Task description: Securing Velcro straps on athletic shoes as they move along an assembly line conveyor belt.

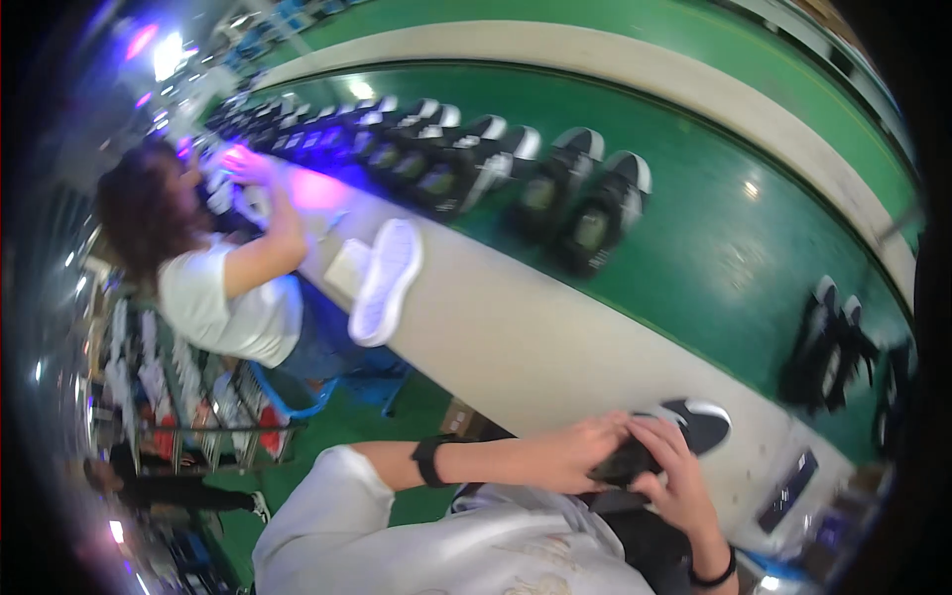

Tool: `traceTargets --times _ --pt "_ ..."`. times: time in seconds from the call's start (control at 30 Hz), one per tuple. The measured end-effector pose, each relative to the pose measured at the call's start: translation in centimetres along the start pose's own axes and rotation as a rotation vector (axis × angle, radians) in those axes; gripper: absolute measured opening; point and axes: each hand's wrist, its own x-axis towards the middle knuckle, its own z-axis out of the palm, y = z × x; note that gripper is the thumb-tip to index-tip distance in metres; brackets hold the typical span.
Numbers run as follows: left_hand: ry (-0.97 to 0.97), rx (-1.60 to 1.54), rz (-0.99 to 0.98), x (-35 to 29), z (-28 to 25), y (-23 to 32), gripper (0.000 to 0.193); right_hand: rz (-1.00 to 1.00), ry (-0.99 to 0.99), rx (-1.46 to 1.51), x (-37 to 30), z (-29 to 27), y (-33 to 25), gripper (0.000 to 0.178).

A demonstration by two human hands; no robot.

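A black shoe with a white toe edge is between my two hands at the near right end of the pale bench, its toe pointing away to the right. My left hand closes over the shoe's opening and heel side, its fingertips bunched near the top. On the other side, my right hand grips the upper, fingers bent over it and thumb toward me. Both hands cover the heel and the opening, so what lies inside is hidden. The hands look slightly blurred.
White shoe soles lie on the pale bench. Beyond it, several black shoes stand in rows on a green surface. A co-worker sits at the left under purple light. A dark flat object is at the right.
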Motion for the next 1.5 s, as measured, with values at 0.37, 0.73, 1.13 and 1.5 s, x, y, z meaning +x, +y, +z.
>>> traceTargets --times 0.37,0.73,1.13,1.5 --pt "-0.191 0.187 -0.070 1.0 -0.8 0.1 0.089 0.002 0.244 -0.081 -0.3 3.1 -0.6 0.053" --pt "-0.173 -0.100 -0.100 2.9 -1.1 1.2 0.091 0.195 0.554 0.408 -1.1 3.7 -0.7 0.040" --pt "0.201 0.171 0.235 5.6 -0.8 -6.7 0.031 0.150 0.073 0.085 -3.3 -1.4 0.1 0.061" --pt "0.266 0.216 0.190 -2.2 1.7 4.2 0.014 0.275 -0.154 -0.062 -0.8 -4.1 -1.1 0.079"
